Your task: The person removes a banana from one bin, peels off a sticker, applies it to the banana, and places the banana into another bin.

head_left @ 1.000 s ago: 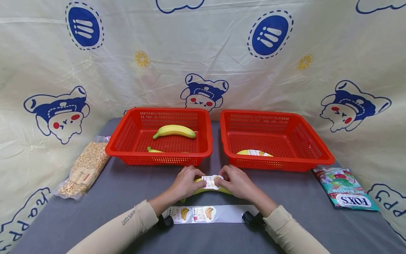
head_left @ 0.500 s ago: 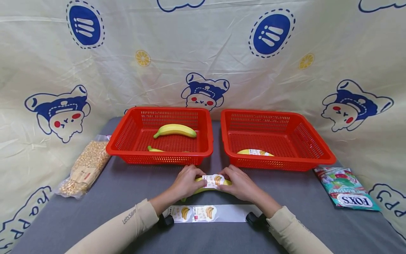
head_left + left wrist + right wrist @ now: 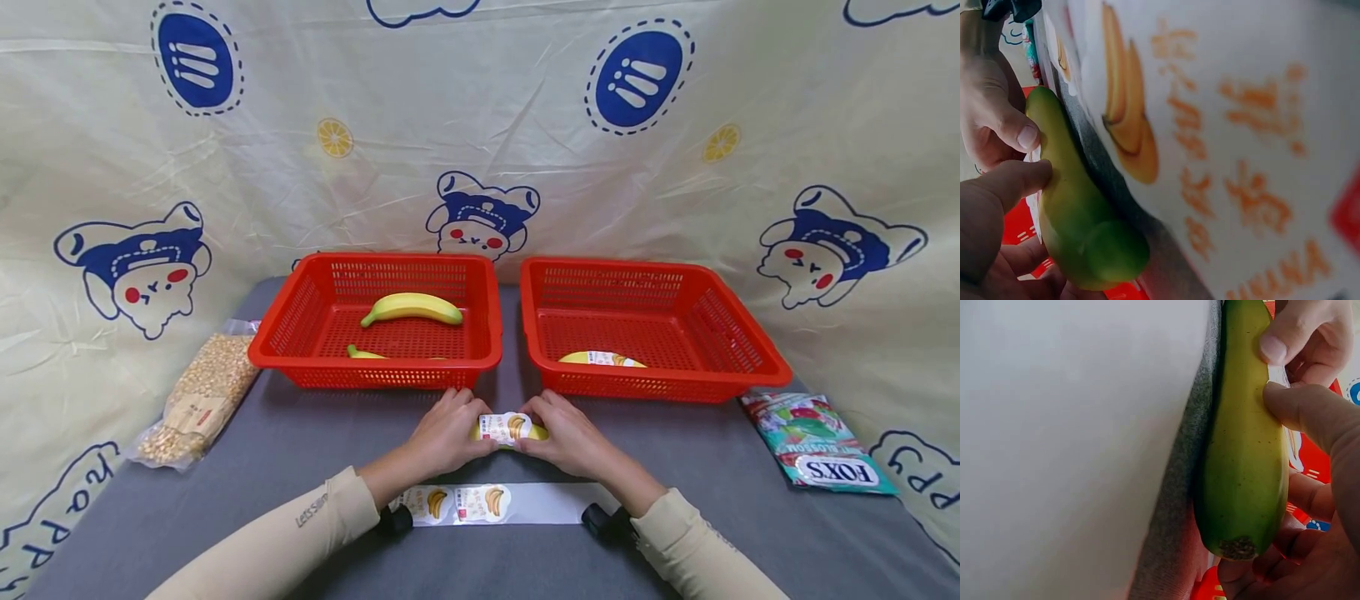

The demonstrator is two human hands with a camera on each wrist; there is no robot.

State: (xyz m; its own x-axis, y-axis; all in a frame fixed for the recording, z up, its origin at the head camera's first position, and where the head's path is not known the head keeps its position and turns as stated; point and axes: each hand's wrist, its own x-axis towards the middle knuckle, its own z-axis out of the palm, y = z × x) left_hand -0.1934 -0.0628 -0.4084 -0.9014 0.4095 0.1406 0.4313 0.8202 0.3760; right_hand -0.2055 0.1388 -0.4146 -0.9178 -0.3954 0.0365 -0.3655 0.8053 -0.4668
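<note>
In the head view a banana (image 3: 538,432) lies crosswise between my two hands on the grey cloth, a banana label (image 3: 504,427) across its top. My left hand (image 3: 448,433) grips its left part, thumb on the near side and fingers beyond it. My right hand (image 3: 564,430) holds the right end in the same way. Both wrist views show thumbs against the yellow-green banana (image 3: 1069,194), (image 3: 1244,450) banana peel beside the fingers. Closer to me lies a pale label strip (image 3: 543,504) with two printed banana labels.
Behind my hands stand two red baskets, a left basket (image 3: 375,377) with bananas and a right basket (image 3: 645,387) with a labelled banana. A bag of kernels (image 3: 206,396) lies at the left, a Fox's candy bag (image 3: 817,442) at the right.
My right thumb has slid off the label to the banana's near side. My left thumb has then moved down off the label's left edge, and that hand now covers the banana's left end.
</note>
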